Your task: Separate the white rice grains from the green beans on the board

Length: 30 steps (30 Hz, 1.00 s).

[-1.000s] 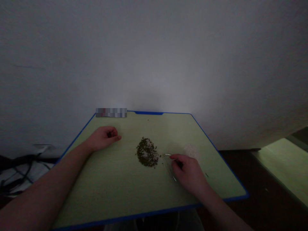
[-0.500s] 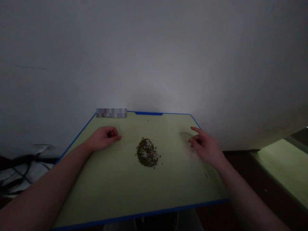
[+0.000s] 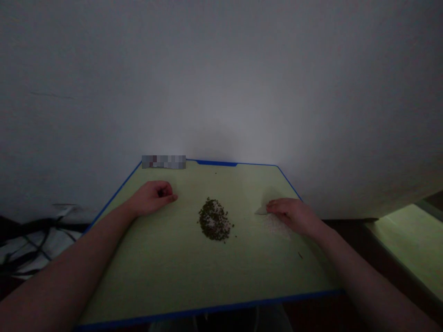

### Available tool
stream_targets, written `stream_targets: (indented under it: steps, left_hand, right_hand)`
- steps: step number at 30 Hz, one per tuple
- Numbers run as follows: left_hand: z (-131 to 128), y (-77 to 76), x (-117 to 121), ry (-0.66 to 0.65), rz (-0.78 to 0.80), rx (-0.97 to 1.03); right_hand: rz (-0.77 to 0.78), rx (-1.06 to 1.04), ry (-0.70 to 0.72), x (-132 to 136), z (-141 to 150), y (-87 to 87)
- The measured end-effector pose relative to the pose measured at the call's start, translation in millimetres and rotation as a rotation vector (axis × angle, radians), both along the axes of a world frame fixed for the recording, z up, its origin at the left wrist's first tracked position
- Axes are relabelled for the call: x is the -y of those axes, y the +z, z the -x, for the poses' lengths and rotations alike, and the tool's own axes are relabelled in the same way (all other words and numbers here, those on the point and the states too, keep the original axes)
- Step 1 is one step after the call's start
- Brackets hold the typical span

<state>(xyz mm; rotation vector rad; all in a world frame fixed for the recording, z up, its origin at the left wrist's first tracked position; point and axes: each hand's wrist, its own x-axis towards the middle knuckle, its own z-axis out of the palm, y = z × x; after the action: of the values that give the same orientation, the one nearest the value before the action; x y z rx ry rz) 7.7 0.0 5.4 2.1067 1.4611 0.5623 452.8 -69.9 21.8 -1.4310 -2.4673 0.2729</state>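
The right hand (image 3: 294, 216) has drawn its extended finger in, now narrowly pinching a thin pale piece (image 3: 261, 210) by pale grains (image 3: 279, 228), three o'clock of the mixed pile (image 3: 214, 220) mid-surface (image 3: 173, 267); the left hand (image 3: 150, 198), at ten o'clock, curls loosely, contents unclear.

Dim, grainy view with soft shadows and stretched edges
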Motion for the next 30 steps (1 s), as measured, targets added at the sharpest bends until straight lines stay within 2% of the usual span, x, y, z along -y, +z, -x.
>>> stream_targets:
  steps: [5,8,12,16,20,23,26,30]
  left_hand:
    - [0,0.9,0,0.015,-0.011,-0.011]
    - [1,0.2,-1,0.008,-0.003,0.004]
    - [2,-1.0,-1,0.006,-0.004,0.015]
    - [2,-0.9,-1,0.007,0.002,0.020]
    - [2,-2.7,-2,0.000,0.001,-0.003]
    - [3,-4.5,-3,-0.001,0.010,0.019]
    - [2,-4.1,-2,0.006,0.021,0.035]
    - [2,-2.9,-1,0.010,0.010,0.023]
  right_hand:
    - [-0.009,0.023,0.034,16,-1,5.8]
    - [-0.025,0.017,0.057,15,10,3.9]
    - [0.003,-0.005,0.159,12,22,0.0]
    - [0.013,-0.023,0.220,12,12,2.4]
    - [-0.031,-0.038,0.198,17,3,11.3]
    - [-0.095,-0.051,0.111,25,19,18.9]
    - [-0.121,-0.052,0.021,33,50,22.6]
    - [-0.070,0.026,0.034,35,82,18.4]
